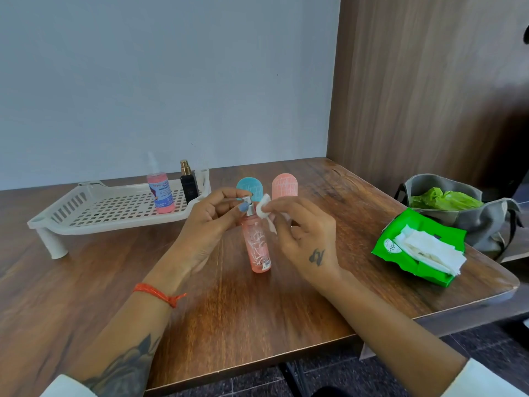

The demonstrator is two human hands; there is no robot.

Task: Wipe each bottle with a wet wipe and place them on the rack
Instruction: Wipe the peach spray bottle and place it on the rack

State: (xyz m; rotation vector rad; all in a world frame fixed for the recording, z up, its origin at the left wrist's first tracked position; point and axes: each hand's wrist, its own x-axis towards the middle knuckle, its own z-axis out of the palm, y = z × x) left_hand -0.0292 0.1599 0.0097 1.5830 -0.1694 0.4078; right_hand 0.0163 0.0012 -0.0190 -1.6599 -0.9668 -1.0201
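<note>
I see the pink bottle (256,245) upright mid-table, bare wood around its base. Left hand (213,222) pinches its silver pump top; right hand (300,233) pinches a wipe (263,206) against the pump. Rack (94,209) sits far left near the wall, holding a pink spray (161,193) and a black bottle (189,183) at its right end. Wipe pack (419,247) lies near the table's right edge; I read "100" on it. Bottle labels are too blurred to read.

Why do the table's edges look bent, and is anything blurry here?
Head view: the wide-angle lens bows the table edges; light is soft and even, without glare; the wipe and hands are slightly smeared; the small print on the pink bottle is unreadable.
</note>
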